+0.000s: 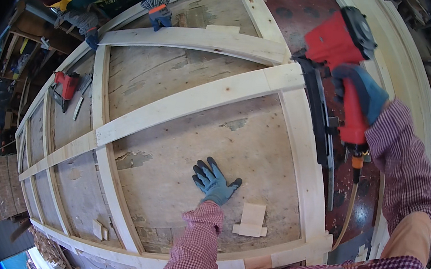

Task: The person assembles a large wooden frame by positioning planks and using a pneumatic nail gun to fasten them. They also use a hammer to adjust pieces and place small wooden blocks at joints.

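A large wooden frame (198,97) of pale boards lies across a worn tabletop. In my right hand (365,91), gloved in blue, is a red and black nail gun (334,41), gripped by its handle. Its nose points left, at the right end of the long middle board where that meets the side board (303,162). An air hose (347,217) runs down from the handle. My left hand (215,182), in a blue glove with dark fingertips, rests with spread fingers on the panel inside the frame and holds nothing. Small wood pieces (252,220) lie to its right.
At the far left a co-worker's gloved hand (160,17) rests on the curved crosspiece. A second red nail gun (67,85) lies within the frame's left part. Long pale boards (406,67) are stacked on the right. Stacked wood (4,185) stands beyond the left edge.
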`<state>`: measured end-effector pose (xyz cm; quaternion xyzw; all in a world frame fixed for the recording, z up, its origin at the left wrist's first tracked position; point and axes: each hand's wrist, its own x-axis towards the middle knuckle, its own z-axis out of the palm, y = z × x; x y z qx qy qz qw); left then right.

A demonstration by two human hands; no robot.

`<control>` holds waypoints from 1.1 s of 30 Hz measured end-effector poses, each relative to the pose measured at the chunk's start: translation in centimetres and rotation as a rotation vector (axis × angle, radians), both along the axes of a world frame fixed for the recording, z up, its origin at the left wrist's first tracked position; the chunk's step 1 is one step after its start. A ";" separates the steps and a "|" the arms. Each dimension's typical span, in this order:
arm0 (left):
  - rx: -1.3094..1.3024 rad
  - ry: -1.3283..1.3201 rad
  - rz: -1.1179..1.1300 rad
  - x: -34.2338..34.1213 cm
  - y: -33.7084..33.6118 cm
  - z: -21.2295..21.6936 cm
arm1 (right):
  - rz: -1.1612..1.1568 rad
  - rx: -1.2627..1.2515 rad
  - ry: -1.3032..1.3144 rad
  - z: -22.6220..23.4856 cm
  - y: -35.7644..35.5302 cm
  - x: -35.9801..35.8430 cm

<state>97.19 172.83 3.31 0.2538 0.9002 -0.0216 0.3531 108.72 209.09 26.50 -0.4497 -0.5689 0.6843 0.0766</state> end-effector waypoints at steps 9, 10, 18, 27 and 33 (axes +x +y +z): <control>0.039 0.043 -0.008 0.1 -0.5 -0.6 | 0.184 0.087 -0.037 -4.4 5.9 -7.7; 0.058 0.062 -0.017 0.2 -0.5 -0.8 | 0.184 0.094 -0.039 -5.1 6.9 -8.3; -0.020 0.001 -0.002 0.0 0.2 -0.1 | 0.662 0.447 -0.077 -4.7 9.1 -10.4; -0.008 0.008 -0.004 0.0 0.0 0.0 | 0.216 0.211 -0.142 -4.4 6.4 -10.3; -0.013 0.001 -0.006 -0.1 0.1 0.2 | 0.209 0.052 -0.128 -2.9 6.4 -8.3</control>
